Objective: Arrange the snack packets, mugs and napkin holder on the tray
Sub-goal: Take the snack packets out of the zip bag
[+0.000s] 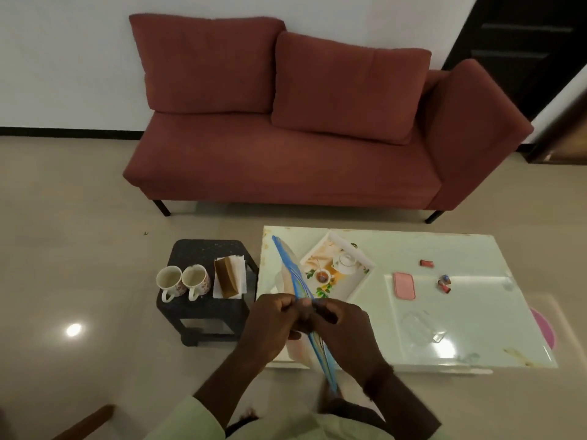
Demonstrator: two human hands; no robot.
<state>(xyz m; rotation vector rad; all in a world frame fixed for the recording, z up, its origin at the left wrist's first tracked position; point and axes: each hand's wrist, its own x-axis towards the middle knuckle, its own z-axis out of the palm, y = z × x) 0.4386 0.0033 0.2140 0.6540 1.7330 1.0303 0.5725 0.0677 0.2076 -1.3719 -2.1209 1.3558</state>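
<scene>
Both my hands — left hand (275,315), right hand (333,319) — pinch the zip bag (290,265) at lower centre (contents unclear, probably snack packets): thin, floppy, slippery — grip the seal edge.

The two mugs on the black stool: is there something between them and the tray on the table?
Yes. Both hands hold a blue-edged bag upright at the table's left side, between the mugs and the tray, covering the tray's near-left corner.
</scene>
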